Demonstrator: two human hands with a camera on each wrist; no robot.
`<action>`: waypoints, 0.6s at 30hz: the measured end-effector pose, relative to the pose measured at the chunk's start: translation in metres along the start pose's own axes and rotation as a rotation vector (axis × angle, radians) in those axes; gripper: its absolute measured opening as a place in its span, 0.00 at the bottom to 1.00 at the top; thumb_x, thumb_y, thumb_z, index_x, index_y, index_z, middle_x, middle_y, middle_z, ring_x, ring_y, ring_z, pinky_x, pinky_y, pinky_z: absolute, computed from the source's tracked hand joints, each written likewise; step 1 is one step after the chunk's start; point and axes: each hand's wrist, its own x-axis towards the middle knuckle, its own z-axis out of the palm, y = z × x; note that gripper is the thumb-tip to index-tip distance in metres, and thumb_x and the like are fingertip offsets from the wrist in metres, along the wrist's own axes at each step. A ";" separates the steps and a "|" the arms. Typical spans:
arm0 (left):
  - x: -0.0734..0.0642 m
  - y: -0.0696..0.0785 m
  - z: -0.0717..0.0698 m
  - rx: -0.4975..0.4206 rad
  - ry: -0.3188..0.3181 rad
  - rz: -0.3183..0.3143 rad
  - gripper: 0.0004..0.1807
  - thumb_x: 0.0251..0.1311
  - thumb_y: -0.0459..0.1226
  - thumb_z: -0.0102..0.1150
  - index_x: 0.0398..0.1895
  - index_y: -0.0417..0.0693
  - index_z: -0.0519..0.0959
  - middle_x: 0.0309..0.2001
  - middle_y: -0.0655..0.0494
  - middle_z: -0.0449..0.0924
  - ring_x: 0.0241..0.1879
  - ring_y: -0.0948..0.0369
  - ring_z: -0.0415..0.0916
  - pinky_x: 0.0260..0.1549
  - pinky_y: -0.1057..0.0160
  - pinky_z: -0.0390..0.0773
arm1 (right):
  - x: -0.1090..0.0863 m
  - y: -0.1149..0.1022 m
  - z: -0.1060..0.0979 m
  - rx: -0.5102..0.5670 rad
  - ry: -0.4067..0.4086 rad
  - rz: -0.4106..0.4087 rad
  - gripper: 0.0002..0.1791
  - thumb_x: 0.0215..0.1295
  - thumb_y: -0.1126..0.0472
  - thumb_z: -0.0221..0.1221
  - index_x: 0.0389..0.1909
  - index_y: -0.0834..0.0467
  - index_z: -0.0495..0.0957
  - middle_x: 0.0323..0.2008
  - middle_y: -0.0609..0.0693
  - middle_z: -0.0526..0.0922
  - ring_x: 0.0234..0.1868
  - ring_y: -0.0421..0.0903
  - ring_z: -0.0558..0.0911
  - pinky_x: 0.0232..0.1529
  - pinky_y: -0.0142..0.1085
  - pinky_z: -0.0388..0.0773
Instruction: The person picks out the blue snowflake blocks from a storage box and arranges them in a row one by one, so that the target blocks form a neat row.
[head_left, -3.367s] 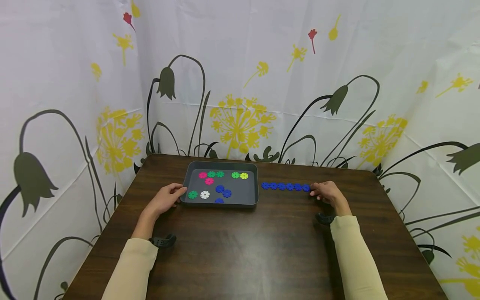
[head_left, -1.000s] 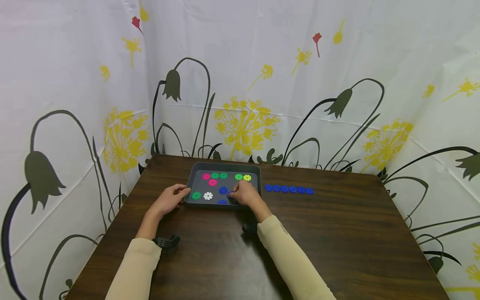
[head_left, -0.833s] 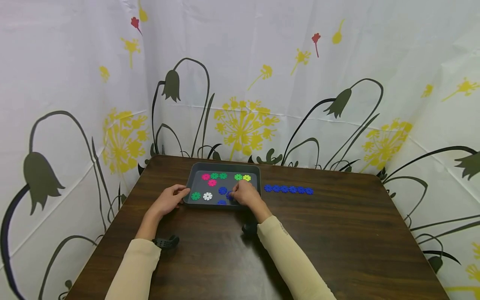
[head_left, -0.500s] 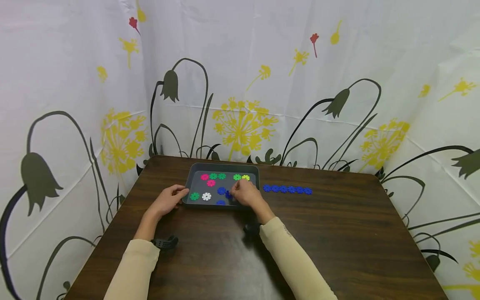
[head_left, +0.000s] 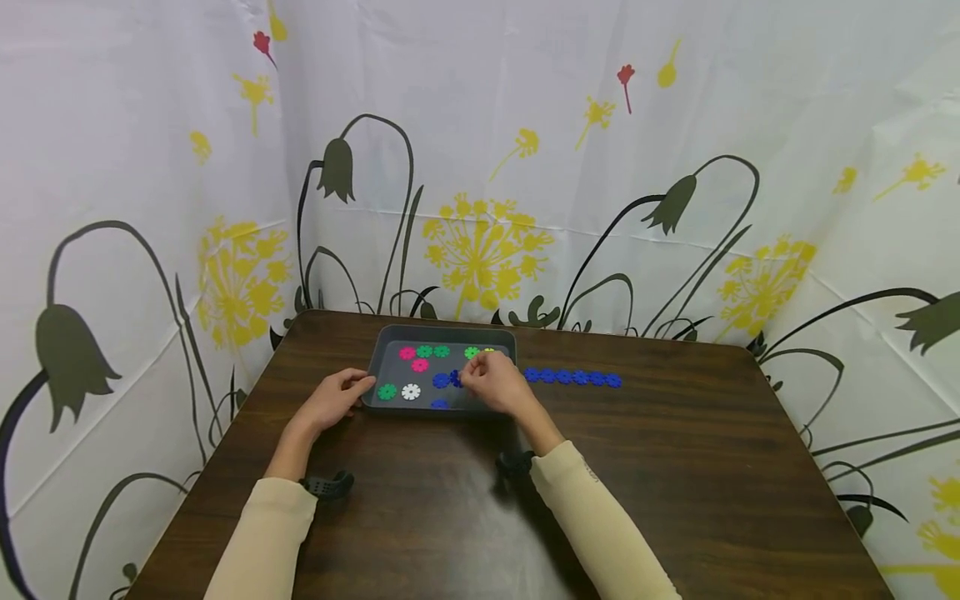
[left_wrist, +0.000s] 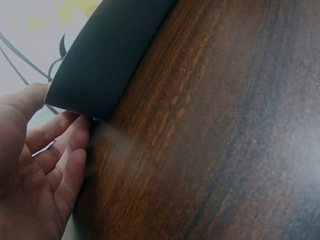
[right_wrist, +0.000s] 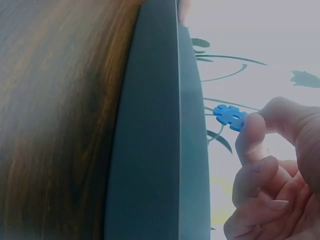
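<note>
My right hand (head_left: 491, 379) pinches a blue notched plastic disc (right_wrist: 230, 117) between thumb and index finger, raised over the right part of the grey tray (head_left: 378, 354). The other fingers are curled. My left hand (head_left: 336, 398) holds the tray's near left corner, thumb at the rim and fingertips low against the outer wall (left_wrist: 105, 60). Inside the tray lie more notched discs: a blue disc (head_left: 440, 380) just left of the held one, another blue disc (head_left: 438, 404) by the near wall, a white disc (head_left: 411, 392), pink, green and yellow ones. My right hand partly covers the yellow disc (head_left: 489, 351).
A straight row of several blue discs (head_left: 564, 377) lies on the brown table (head_left: 465, 500) just right of the tray. Behind the table hangs a white curtain (head_left: 465, 100) printed with flowers.
My right hand left the right end of the blue row, moved left into the tray, took hold of a blue disc there and has lifted it slightly. My left hand stays at the tray corner.
</note>
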 end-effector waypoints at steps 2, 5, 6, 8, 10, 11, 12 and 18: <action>0.001 0.000 0.000 0.002 0.001 -0.003 0.37 0.83 0.56 0.50 0.78 0.35 0.67 0.63 0.35 0.75 0.54 0.49 0.77 0.50 0.54 0.83 | -0.003 -0.001 -0.003 0.011 0.005 -0.001 0.08 0.77 0.56 0.62 0.38 0.56 0.84 0.26 0.47 0.86 0.24 0.41 0.77 0.30 0.34 0.74; 0.001 0.001 -0.001 0.003 0.000 -0.007 0.36 0.83 0.55 0.50 0.78 0.35 0.67 0.63 0.35 0.75 0.54 0.48 0.77 0.50 0.53 0.84 | -0.007 -0.001 -0.007 0.009 0.020 -0.002 0.08 0.77 0.55 0.63 0.38 0.55 0.84 0.26 0.47 0.85 0.24 0.41 0.77 0.29 0.34 0.73; 0.001 0.001 -0.001 0.003 0.000 -0.007 0.36 0.83 0.55 0.50 0.78 0.35 0.67 0.62 0.35 0.75 0.54 0.48 0.77 0.51 0.53 0.84 | -0.008 0.000 -0.008 0.004 0.026 -0.001 0.08 0.76 0.55 0.63 0.38 0.54 0.84 0.26 0.47 0.86 0.24 0.42 0.78 0.28 0.34 0.73; 0.002 0.001 -0.001 0.006 -0.001 -0.005 0.36 0.83 0.55 0.50 0.78 0.35 0.67 0.62 0.35 0.75 0.54 0.48 0.77 0.51 0.53 0.84 | -0.010 0.000 -0.011 -0.014 0.043 0.001 0.08 0.76 0.54 0.63 0.38 0.53 0.85 0.26 0.46 0.86 0.24 0.42 0.79 0.29 0.35 0.74; 0.002 0.001 -0.001 0.004 0.000 -0.005 0.36 0.83 0.55 0.50 0.77 0.35 0.67 0.62 0.35 0.75 0.54 0.48 0.77 0.51 0.52 0.84 | -0.012 0.001 -0.013 -0.041 0.059 0.001 0.07 0.76 0.53 0.64 0.39 0.52 0.85 0.26 0.45 0.86 0.25 0.42 0.81 0.29 0.36 0.74; 0.002 0.000 -0.001 0.004 0.001 -0.005 0.36 0.83 0.55 0.50 0.78 0.35 0.67 0.62 0.35 0.75 0.54 0.48 0.77 0.51 0.52 0.84 | -0.013 0.002 -0.015 -0.058 0.069 0.000 0.07 0.76 0.52 0.64 0.39 0.51 0.85 0.27 0.44 0.85 0.26 0.42 0.81 0.30 0.36 0.75; 0.002 0.000 -0.001 0.004 0.002 -0.007 0.36 0.83 0.55 0.50 0.77 0.35 0.67 0.63 0.35 0.75 0.54 0.48 0.77 0.51 0.52 0.84 | -0.014 0.002 -0.016 -0.073 0.079 -0.002 0.07 0.75 0.52 0.64 0.40 0.51 0.84 0.27 0.43 0.85 0.26 0.42 0.81 0.30 0.36 0.75; 0.002 0.001 -0.001 0.010 -0.001 -0.022 0.36 0.83 0.55 0.50 0.78 0.35 0.67 0.63 0.35 0.75 0.55 0.48 0.77 0.51 0.52 0.84 | -0.022 0.007 -0.028 -0.136 0.146 -0.011 0.07 0.73 0.51 0.65 0.40 0.50 0.83 0.28 0.43 0.82 0.26 0.42 0.79 0.30 0.38 0.74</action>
